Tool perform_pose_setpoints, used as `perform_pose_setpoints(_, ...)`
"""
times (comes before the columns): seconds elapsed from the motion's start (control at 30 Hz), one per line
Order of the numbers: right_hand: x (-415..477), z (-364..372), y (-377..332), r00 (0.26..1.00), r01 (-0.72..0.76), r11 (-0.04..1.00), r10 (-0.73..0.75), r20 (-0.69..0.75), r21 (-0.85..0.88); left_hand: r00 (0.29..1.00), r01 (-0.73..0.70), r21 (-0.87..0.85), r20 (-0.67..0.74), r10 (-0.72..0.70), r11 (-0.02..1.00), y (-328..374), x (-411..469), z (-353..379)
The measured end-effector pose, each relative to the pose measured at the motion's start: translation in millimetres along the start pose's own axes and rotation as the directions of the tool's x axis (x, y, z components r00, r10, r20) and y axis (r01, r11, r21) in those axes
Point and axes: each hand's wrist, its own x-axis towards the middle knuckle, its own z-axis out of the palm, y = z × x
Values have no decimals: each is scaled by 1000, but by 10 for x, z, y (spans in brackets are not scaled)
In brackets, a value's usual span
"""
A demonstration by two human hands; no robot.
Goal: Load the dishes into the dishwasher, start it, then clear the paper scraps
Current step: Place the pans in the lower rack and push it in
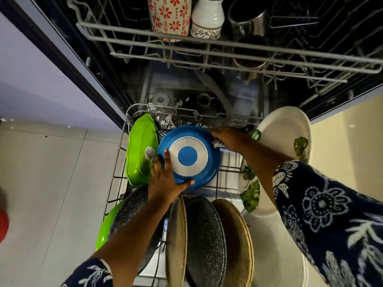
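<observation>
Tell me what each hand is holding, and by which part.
Both hold the blue pan. The left hand grips its lower-left rim; the right hand grips its handle at the upper right.

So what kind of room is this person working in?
Most likely a home kitchen: an open dishwasher with a blue pan and plates standing in its lower rack, a flowered mug in the upper rack, and a tiled floor beside it.
</observation>
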Motion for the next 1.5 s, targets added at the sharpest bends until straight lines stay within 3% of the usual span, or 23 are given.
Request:
perform_pose_setpoints(0.07,-70,42,-62,998,-55,997,54,24,45,998,-70,15,6,70,997,-32,52,2)
perform_pose_setpoints(0.2,-175,21,-159,988,-142,989,139,-68,-40,991,-129,12,46,128,992,-21,202,-31)
perform_pose_setpoints(0.3,-191,59,-299,981,-130,988,140,-132,86,987,-148,4,58,147,989,25,307,-94)
perform_pose_setpoints(0.4,-221,139,-443,993,-56,984,73,-93,170,975,-197,46,115,191,979,31,477,-141)
perform_pose_setpoints(0.63,-296,233,-689,981,-189,955,192,9,231,968,-224,96,133,210,970,-4,432,-74)
perform_pose_setpoints(0.87,-345,122,-684,983,-182,951,170,68,250,971,-157,169,209,120,973,59,464,-75)
perform_pose_setpoints(0.93,-412,45,-726,980,-198,946,191,51,258,982,-104,185,174,72,977,134,380,-172)
perform_pose_setpoints(1.03,-653,-112,-832,970,-202,922,234,-61,332,996,-57,67,76,52,996,198,165,-327)
perform_pose_setpoints(1.13,-1098,-223,-1035,934,-179,829,312,-172,530,997,-80,-130,-32,76,988,167,-261,-471)
perform_pose_setpoints(1.3,-2174,-146,-1696,804,-144,704,493,-332,696,978,-197,-405,-141,152,893,72,-1464,-745)
perform_pose_setpoints(1.43,-3146,251,-2507,682,-215,395,716,-152,893,998,-67,-657,-58,38,751,-251,-2559,-729)
perform_pose_setpoints(1.5,-3475,600,-2869,614,-207,139,789,18,968,995,85,-679,13,-103,730,-474,-2982,-597)
